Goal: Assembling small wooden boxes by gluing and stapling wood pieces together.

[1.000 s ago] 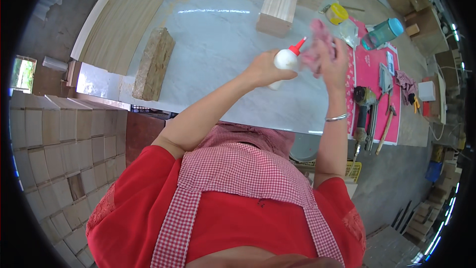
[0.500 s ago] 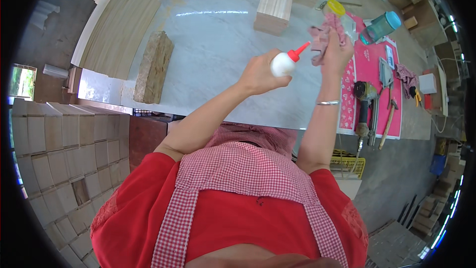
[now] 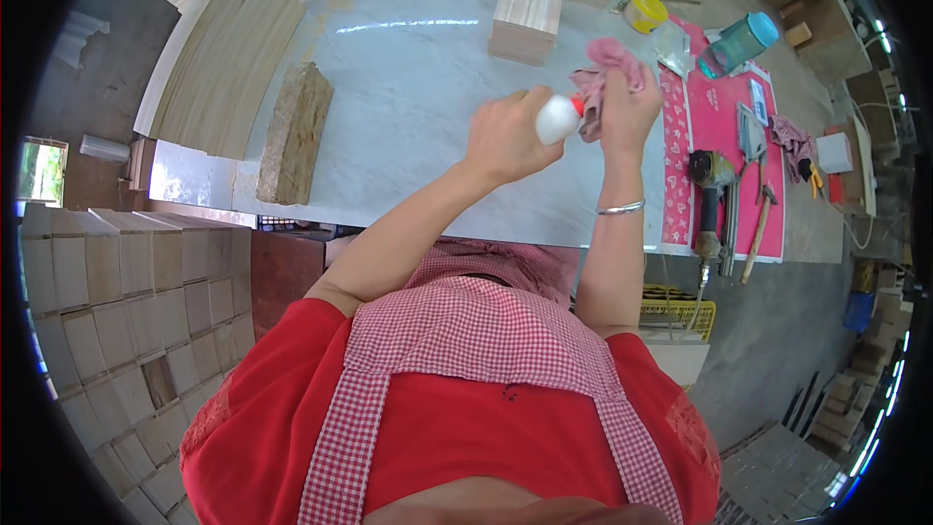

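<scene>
My left hand (image 3: 507,134) is wrapped round a white squeeze bottle (image 3: 557,121) with a red nozzle. In my right hand (image 3: 629,109) is a crumpled pink cloth (image 3: 614,56), bunched against the nozzle so that the red tip is covered. Both hands are above the pale worktable (image 3: 408,87), close together. Beyond them stands a stack of light wooden blocks (image 3: 526,15). A rough brown block (image 3: 296,134) lies on the table to the left of my left hand.
Stacked wooden panels (image 3: 228,49) rise at the far left. On the right, a pink mat (image 3: 724,126) bears an air tool (image 3: 708,199), a hammer (image 3: 760,233) and a teal bottle (image 3: 739,45). A yellow tub (image 3: 644,12) stands behind it. Wooden pieces (image 3: 136,301) are piled at lower left.
My right hand has moved left and nearer with the cloth, which now covers the bottle's red tip. The bottle in my left hand has tilted slightly, its nozzle pointing into the cloth.
</scene>
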`<state>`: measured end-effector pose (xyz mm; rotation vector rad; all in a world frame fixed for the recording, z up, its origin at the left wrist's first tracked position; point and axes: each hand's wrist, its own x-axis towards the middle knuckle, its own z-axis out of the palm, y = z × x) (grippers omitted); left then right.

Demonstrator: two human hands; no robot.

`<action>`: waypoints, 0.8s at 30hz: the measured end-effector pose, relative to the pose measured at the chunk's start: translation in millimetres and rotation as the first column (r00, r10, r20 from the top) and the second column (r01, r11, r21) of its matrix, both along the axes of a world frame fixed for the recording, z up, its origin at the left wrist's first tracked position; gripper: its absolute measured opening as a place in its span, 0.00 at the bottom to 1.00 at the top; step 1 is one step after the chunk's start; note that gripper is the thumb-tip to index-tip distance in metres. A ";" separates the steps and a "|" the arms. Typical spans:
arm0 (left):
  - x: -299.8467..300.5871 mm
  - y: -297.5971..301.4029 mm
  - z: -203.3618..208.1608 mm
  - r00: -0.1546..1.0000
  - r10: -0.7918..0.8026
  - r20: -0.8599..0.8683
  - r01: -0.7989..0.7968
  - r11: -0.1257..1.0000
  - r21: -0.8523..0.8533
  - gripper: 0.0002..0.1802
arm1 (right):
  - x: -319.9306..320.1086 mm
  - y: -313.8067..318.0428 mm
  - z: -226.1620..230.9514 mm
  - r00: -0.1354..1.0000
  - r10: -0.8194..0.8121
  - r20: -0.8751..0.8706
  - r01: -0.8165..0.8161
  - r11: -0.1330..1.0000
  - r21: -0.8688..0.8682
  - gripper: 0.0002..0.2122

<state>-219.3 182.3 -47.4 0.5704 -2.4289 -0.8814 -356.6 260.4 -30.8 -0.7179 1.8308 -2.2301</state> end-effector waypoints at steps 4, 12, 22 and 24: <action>9.1 0.6 -3.7 0.997 0.026 -0.070 -0.031 0.997 -0.076 0.22 | -25.1 17.1 15.8 0.960 -0.112 0.258 0.125 0.992 -0.033 0.04; -2.2 7.3 -8.8 0.967 -0.253 0.007 0.200 0.781 0.592 0.28 | 13.5 21.9 -2.5 0.901 -0.043 -0.431 0.143 0.968 0.204 0.07; 19.9 19.7 -13.7 0.935 -0.320 0.152 0.150 0.746 0.649 0.27 | -68.7 59.8 -39.2 0.862 -0.346 -0.370 0.496 0.726 0.477 0.13; 23.0 18.7 -19.4 0.962 -0.240 0.133 0.064 0.667 0.742 0.25 | -58.2 67.1 -54.3 0.766 -0.181 -0.617 0.552 0.677 0.487 0.14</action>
